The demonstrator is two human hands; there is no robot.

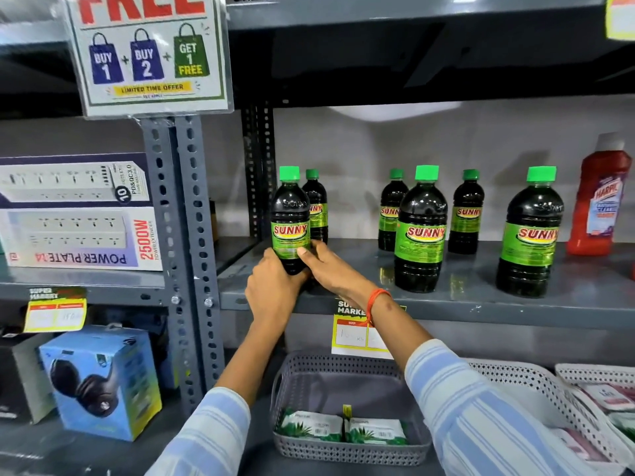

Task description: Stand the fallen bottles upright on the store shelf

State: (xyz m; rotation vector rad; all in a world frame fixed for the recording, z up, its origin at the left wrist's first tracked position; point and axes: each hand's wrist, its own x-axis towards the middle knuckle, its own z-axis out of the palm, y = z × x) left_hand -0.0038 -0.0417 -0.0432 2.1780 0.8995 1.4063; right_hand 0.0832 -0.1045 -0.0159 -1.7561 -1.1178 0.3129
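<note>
A dark bottle with a green cap and a green SUNNY label [290, 214] stands upright at the left front of the grey shelf [481, 304]. My left hand [273, 288] wraps its base from the left. My right hand [330, 266] presses on its lower right side, thumb on the label. Several more SUNNY bottles stand upright on the same shelf: one right behind the held bottle [316, 207], a large one in the middle front [421, 231], another at the right front [529, 235], and two smaller ones at the back [391, 211] [466, 214].
A red Harpic bottle [596, 201] stands at the shelf's far right. Power strip boxes [79, 214] fill the left bay beyond the perforated upright post [185, 235]. Below are a grey basket [343, 407] with sachets, a white basket [536, 400], and a blue headphone box [103, 383].
</note>
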